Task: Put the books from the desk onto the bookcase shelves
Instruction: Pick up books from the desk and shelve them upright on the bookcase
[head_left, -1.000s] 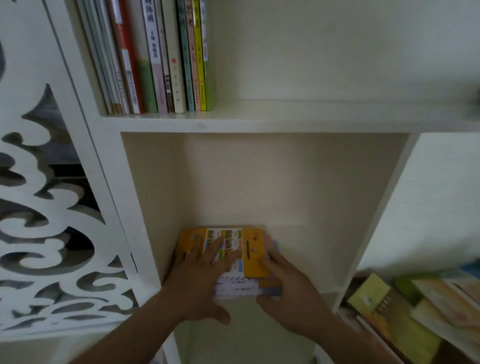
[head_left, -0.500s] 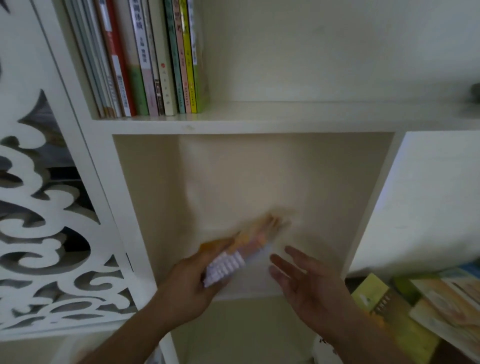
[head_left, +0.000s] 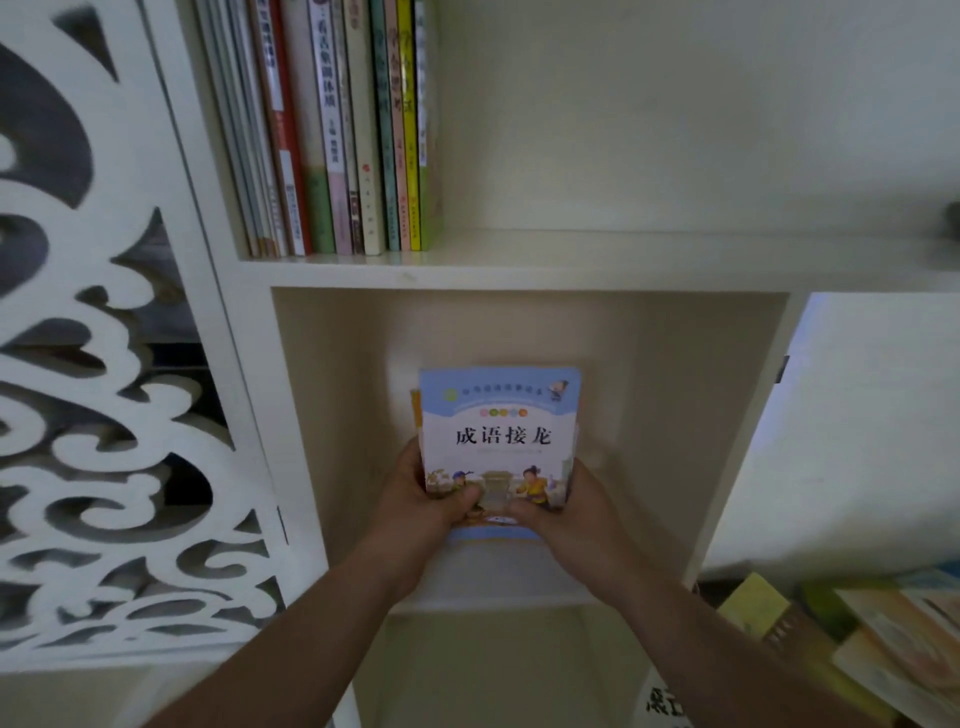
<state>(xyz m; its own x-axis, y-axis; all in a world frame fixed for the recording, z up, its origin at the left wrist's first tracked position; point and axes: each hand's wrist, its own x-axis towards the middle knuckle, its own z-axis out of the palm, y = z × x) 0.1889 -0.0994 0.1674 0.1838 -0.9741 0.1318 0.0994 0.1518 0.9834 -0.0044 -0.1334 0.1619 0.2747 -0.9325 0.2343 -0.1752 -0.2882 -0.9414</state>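
The white bookcase (head_left: 519, 270) fills the view, with a carved fretwork panel (head_left: 104, 415) on its left side. On the upper shelf a row of books (head_left: 332, 130) stands upright at the left end, spines out. Below it is an open compartment (head_left: 675, 415), and to its right, low in the scene, more books (head_left: 883, 639) lie loosely piled.

Inside that compartment a small stack of books (head_left: 498, 431) is held upright, its blue cover facing the viewer and its long axis running up and down; an orange edge of another book shows behind it at the left. The stack sits about midway between the compartment's side walls, its bottom edge close to the shelf floor; whether it touches cannot be seen behind the hands.

The left hand (head_left: 421, 509) grips the lower left corner, thumb across the cover and fingers curled behind. The right hand (head_left: 566, 514) grips the lower right corner in the same way.

Both hands are equally near. The stack stands directly above the grip, so the next move likely turns on sliding it sideways against a wall, where it could lean without tipping.
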